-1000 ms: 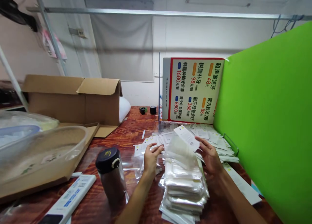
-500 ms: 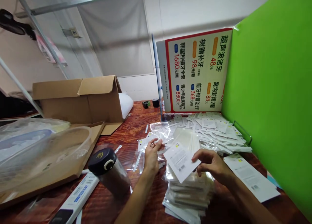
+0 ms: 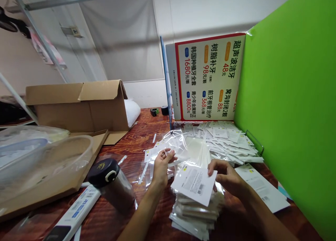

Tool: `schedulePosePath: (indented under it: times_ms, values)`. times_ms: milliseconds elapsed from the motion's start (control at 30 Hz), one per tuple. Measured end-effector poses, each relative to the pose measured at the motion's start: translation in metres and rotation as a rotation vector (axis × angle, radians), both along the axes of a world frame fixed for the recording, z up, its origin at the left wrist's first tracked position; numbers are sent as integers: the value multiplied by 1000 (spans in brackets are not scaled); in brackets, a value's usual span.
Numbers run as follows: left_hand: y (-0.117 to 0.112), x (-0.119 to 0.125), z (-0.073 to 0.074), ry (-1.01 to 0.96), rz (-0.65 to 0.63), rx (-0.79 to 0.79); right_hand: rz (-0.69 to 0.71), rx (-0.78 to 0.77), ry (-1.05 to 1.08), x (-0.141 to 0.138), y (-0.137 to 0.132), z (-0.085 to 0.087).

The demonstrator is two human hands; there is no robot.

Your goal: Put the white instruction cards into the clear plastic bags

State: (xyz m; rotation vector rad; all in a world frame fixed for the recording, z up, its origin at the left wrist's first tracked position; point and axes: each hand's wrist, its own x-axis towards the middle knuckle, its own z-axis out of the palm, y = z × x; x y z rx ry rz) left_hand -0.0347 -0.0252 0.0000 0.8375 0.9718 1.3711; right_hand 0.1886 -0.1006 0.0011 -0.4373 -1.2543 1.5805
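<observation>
My right hand [image 3: 228, 177] pinches the right edge of a white printed card [image 3: 193, 184] with a yellow mark and a barcode. The card is tilted over a tall stack of clear plastic bags [image 3: 195, 213]. To its left, my left hand [image 3: 162, 167] is closed on a clear plastic bag [image 3: 180, 142], thumb against fingers. The bag's film stands up, shiny and see-through, beyond my fingertips. Card and bag are close together; I cannot tell whether they touch. More white cards [image 3: 262, 188] lie to the right of my right hand.
Behind the stack spreads a heap of white cards [image 3: 228, 139], with a printed board [image 3: 204, 76] and green panel [image 3: 286, 94] around it. At left are a dark-lidded bottle [image 3: 111, 185], a long white box [image 3: 75, 213], a plastic basket [image 3: 78, 153] and a cardboard box [image 3: 78, 108].
The card in my right hand has turned flatter and moved slightly lower. The bag in my left hand now stands spread out more toward the card. The whole view has shifted a little.
</observation>
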Motion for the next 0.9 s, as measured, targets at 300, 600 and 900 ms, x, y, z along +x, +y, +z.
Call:
schedulePosePath:
  times_ms: [300, 600, 900]
  values:
    - [-7, 3, 8, 16, -165, 32, -222, 13, -82, 2, 5, -2]
    - [0, 2, 1, -16, -140, 66, -306, 44, -193, 7, 7, -6]
    - [-6, 4, 7, 8, -225, 82, -364, 12, -349, 1, 4, 1]
